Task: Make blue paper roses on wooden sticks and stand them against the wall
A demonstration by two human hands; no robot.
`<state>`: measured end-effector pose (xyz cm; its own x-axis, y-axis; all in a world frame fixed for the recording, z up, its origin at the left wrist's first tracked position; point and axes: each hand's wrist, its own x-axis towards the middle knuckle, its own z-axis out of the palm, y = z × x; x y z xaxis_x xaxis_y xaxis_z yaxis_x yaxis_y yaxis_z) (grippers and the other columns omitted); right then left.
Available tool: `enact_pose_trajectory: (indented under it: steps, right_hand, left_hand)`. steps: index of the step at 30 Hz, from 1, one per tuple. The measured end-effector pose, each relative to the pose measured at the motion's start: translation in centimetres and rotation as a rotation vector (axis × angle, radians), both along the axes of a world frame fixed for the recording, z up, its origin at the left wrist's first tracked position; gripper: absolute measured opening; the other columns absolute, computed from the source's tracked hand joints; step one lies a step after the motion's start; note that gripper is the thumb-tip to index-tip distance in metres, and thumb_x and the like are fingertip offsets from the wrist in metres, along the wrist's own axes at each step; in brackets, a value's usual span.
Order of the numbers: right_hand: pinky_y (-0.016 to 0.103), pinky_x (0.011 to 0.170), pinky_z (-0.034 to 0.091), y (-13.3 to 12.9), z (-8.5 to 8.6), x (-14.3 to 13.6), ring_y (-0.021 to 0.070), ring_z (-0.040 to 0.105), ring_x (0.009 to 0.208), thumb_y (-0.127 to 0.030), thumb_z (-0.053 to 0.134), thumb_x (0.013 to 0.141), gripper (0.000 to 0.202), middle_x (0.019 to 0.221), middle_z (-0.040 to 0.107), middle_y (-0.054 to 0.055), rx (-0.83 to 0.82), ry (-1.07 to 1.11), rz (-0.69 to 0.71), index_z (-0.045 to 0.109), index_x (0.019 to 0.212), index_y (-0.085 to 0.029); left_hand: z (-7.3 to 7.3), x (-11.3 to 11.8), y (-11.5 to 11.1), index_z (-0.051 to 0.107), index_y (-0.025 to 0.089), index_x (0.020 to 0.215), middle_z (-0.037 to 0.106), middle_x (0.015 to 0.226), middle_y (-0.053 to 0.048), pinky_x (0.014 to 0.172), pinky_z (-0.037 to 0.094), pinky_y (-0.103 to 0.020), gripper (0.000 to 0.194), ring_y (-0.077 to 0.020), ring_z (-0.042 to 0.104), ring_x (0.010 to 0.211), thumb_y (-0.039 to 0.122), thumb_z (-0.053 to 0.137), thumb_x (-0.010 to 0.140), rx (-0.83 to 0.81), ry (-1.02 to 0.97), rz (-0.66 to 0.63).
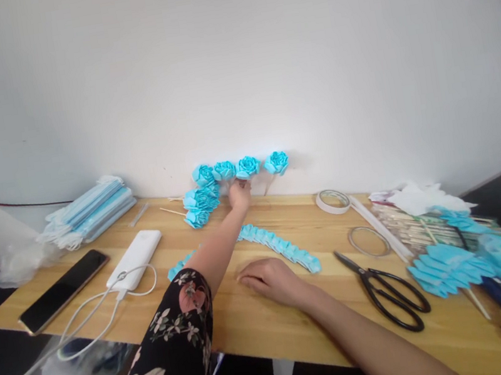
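My left hand reaches to the back of the table, its fingers closed just under a blue crepe-paper rose; the stem and fingertips are mostly hidden. To the right, another blue rose leans on the wall on a thin stick. More roses are bunched left of that hand. My right hand rests on the tabletop, loosely bent with thumb and fingers a little apart, nothing visible in it. Just beyond it lies a pleated blue paper strip, which continues behind my left forearm.
Black-handled scissors, a tape roll and a thinner ring lie right. Further right are wooden sticks and pleated blue paper. On the left are a phone, a cabled white power bank and stacked face masks.
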<state>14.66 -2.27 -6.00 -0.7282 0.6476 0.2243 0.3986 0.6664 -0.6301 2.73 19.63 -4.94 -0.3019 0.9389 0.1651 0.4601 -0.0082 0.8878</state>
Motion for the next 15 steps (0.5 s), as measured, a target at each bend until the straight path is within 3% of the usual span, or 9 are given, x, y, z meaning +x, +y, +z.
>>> enact_pose_trajectory:
  steps: [8, 15]
  right_hand:
    - [0.028, 0.082, 0.051, 0.15, -0.06, -0.15, 0.0198, 0.074, 0.093, -0.029, 0.05, 0.102, 0.03, 0.105, 0.081, 0.003, 0.026, -0.025, -0.007, 0.079, 0.101, -0.022]
    - [0.028, 0.081, 0.051, 0.27, 0.19, -0.3, 0.0204, 0.075, 0.093, -0.03, 0.051, 0.103, 0.03, 0.106, 0.081, 0.004, 0.006, -0.048, -0.013, 0.08, 0.102, -0.022]
  left_hand:
    - [0.07, 0.6, 0.28, 0.071, 0.012, 0.099, 0.075, 0.111, -0.016, 0.094, 0.051, -0.033, 0.013, -0.0246, 0.071, 0.106, 0.018, 0.062, 0.093, 0.076, 0.005, 0.085]
    - [-0.41, 0.88, 0.32, 0.069, 0.012, 0.099, 0.071, 0.118, -0.018, 0.103, 0.047, -0.038, 0.013, -0.0261, 0.066, 0.114, 0.016, 0.058, 0.093, 0.099, -0.022, 0.081]
